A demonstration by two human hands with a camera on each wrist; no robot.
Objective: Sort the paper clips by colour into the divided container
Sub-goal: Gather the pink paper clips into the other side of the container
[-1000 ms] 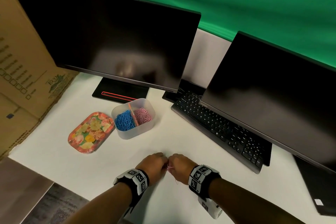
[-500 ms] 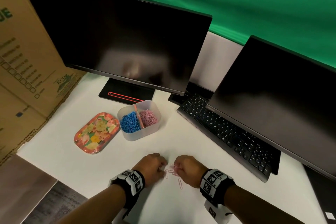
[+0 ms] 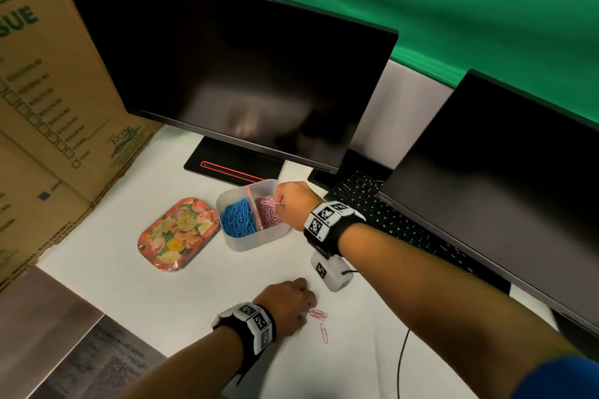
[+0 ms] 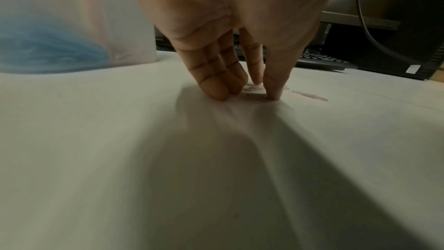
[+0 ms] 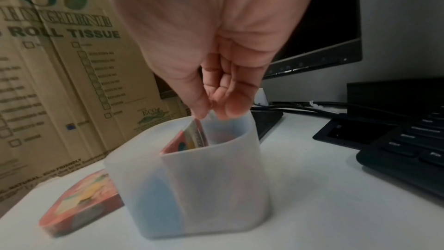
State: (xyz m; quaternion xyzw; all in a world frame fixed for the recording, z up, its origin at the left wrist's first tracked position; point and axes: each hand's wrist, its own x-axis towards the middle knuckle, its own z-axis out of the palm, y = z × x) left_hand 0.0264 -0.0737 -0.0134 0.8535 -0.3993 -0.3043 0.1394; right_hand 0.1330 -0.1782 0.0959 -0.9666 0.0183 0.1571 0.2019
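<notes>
A translucent divided container [image 3: 259, 241] holds blue clips [image 3: 238, 219] in its left half and pink clips [image 3: 270, 217] in its right half. My right hand [image 3: 285, 204] hovers over the pink half, thumb and fingers pinching a few pink clips [image 3: 274, 203]. The right wrist view shows that hand [image 5: 211, 110] just above the container's rim [image 5: 216, 187]. My left hand [image 3: 291, 301] is low on the white table, straight fingertips [image 4: 220, 91] and thumb down around a pink clip [image 4: 252, 88]. Loose pink clips [image 3: 318, 314] lie beside it, one more [image 3: 324, 333] nearer me.
A floral tin [image 3: 178, 233] lies left of the container. Two dark monitors [image 3: 243, 74] stand behind, with a black keyboard [image 3: 405, 227] at the right. A cardboard box [image 3: 48, 107] walls off the left. A black cable [image 3: 402, 363] runs across the near table.
My right hand left the spot beside the left hand and carried pink clips up over the container's pink half. The left hand stayed on the table by the loose clips.
</notes>
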